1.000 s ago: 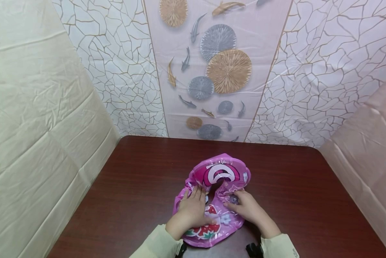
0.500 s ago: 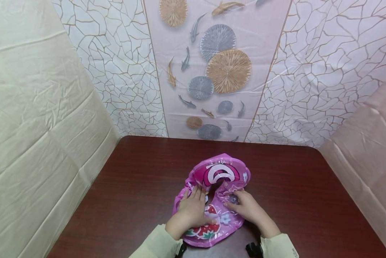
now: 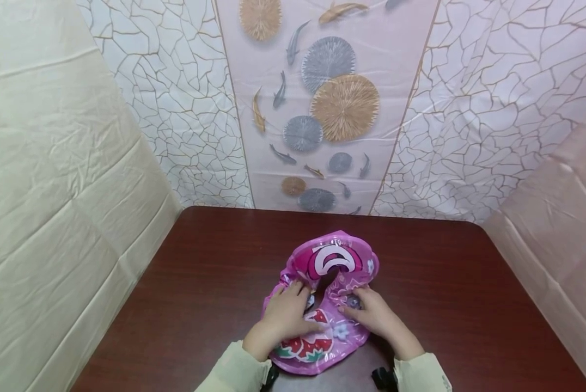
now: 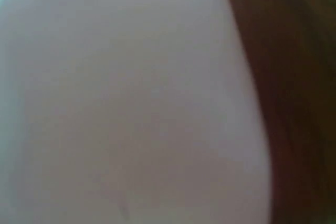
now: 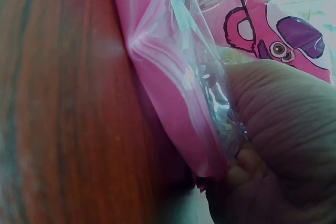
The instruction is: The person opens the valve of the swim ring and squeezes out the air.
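A limp, wrinkled pink inflatable swim ring (image 3: 334, 348) lies on the table in the head view, with strawberries and a cartoon face printed on it. My left hand (image 3: 284, 314) rests on its left side, fingers spread and slightly bent, thumb toward the strawberries. At the ring's right side, my right hand (image 3: 373, 312) grips the vinyl between thumb and fingers; some fingertips are hidden. The right wrist view shows folded pink and clear vinyl (image 5: 181, 95) beside that right hand (image 5: 283, 119). A blurred pale surface fills most of the left wrist view.
The dark brown table (image 3: 200, 305) ends at a patterned backdrop (image 3: 303, 179). Pale cloth (image 3: 67, 190) hangs at the left side, and another cloth panel (image 3: 557, 234) at the right. Black straps (image 3: 385, 379) show near the sleeves.
My left hand has shifted slightly left, and its fingers are more bent and spread than before. My right hand and the swim ring look almost the same.
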A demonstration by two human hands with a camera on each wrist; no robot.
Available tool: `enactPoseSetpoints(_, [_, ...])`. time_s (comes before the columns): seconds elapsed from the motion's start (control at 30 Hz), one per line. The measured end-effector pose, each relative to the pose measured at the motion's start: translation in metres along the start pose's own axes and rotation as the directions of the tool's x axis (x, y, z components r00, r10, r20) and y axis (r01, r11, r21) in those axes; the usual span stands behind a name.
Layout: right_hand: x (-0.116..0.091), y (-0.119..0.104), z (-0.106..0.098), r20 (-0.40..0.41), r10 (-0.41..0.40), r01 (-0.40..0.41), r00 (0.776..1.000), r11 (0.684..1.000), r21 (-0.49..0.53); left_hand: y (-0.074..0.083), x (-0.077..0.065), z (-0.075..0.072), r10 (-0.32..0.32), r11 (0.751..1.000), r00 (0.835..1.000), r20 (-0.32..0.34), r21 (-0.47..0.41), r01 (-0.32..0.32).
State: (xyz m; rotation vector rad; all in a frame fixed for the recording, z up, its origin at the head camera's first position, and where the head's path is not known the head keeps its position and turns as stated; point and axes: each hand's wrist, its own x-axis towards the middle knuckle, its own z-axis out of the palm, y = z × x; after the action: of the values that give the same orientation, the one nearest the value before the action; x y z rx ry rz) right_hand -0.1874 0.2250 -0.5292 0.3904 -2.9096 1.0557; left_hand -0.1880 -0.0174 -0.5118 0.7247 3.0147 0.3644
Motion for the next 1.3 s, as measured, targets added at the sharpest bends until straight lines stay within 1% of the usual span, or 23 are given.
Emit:
enactPoseSetpoints(0.03, [0.0,0.0,0.0,0.002,0.0,0.0,1.0,1.0,-0.001,-0.001,0.0,-0.001,-0.004,1.0,0.999,-0.044,-0.004,0.004])
enactPoseSetpoints(0.1, [0.0,-0.001,0.0,0.008,0.0,0.0,1.0,1.0,0.005,-0.001,0.001,-0.003,-0.022,0.999,0.99,-0.139,-0.032,0.018])
enactPoseSetpoints(0.17, [0.001,-0.002,-0.001,0.012,-0.004,0.004,1.0,1.0,0.017,0.0,0.002,-0.007,-0.051,0.996,0.973,-0.225,-0.077,0.035])
enactPoseSetpoints(0.23, [0.001,-0.003,-0.001,0.011,-0.012,0.011,1.0,1.0,0.027,0.0,0.005,-0.012,-0.059,0.994,0.952,-0.301,-0.106,0.028])
enactPoseSetpoints(0.27, [0.001,-0.003,-0.001,0.009,-0.016,0.016,1.0,0.999,0.029,0.0,0.007,-0.014,-0.05,0.993,0.944,-0.327,-0.115,0.013])
enactPoseSetpoints(0.3, [0.001,-0.003,-0.002,0.007,-0.022,0.021,1.0,0.999,0.03,0.0,0.009,-0.016,-0.036,0.993,0.94,-0.339,-0.115,-0.003])
enactPoseSetpoints(0.33, [0.001,-0.004,-0.002,0.007,-0.025,0.024,1.0,0.999,0.028,-0.001,0.011,-0.017,-0.018,0.994,0.94,-0.34,-0.107,-0.019])
enactPoseSetpoints(0.4, [0.001,-0.004,-0.001,0.006,-0.029,0.029,1.0,0.999,0.022,-0.003,0.014,-0.017,0.035,0.995,0.948,-0.318,-0.079,-0.064])
enactPoseSetpoints(0.47, [0.001,-0.004,-0.001,0.007,-0.039,0.039,0.999,0.999,0.012,-0.005,0.016,-0.016,0.086,0.993,0.96,-0.268,-0.052,-0.103])
enactPoseSetpoints(0.53, [0.001,-0.004,0.0,0.003,-0.048,0.048,0.999,0.999,0.003,-0.007,0.016,-0.015,0.14,0.988,0.966,-0.216,-0.035,-0.151])
enactPoseSetpoints(0.6, [0.001,-0.003,0.001,-0.009,-0.059,0.059,0.998,0.998,0.003,-0.009,0.014,-0.014,0.194,0.979,0.965,-0.177,-0.026,-0.202])
enactPoseSetpoints(0.7, [0.002,-0.002,0.001,-0.026,-0.073,0.072,0.997,0.997,-0.003,-0.01,0.012,-0.014,0.249,0.967,0.961,-0.123,-0.02,-0.253])
enactPoseSetpoints(0.8, [0.002,-0.001,0.001,-0.033,-0.084,0.084,0.996,0.996,-0.002,-0.009,0.009,-0.013,0.26,0.965,0.965,-0.047,-0.011,-0.261])
enactPoseSetpoints(0.87, [0.002,-0.001,0.0,-0.031,-0.087,0.088,0.996,0.996,0.007,-0.008,0.007,-0.012,0.254,0.967,0.967,0.01,-0.006,-0.254])
enactPoseSetpoints(0.97, [0.002,0.0,0.0,-0.026,-0.08,0.081,0.996,0.996,0.032,-0.007,0.007,-0.01,0.242,0.97,0.968,0.072,0.007,-0.243])
enactPoseSetpoints(1.13, [0.0,0.001,0.0,-0.024,-0.072,0.073,0.997,0.996,0.054,-0.006,0.009,-0.007,0.22,0.974,0.967,0.127,0.028,-0.226])
enactPoseSetpoints(1.2, [0.0,0.001,0.0,-0.028,-0.083,0.084,0.996,0.996,0.043,-0.005,0.01,-0.006,0.212,0.975,0.967,0.145,0.033,-0.218])
enactPoseSetpoints(1.3, [0.0,0.002,0.0,-0.03,-0.079,0.08,0.996,0.996,0.037,-0.004,0.012,-0.005,0.198,0.977,0.965,0.171,0.046,-0.209])
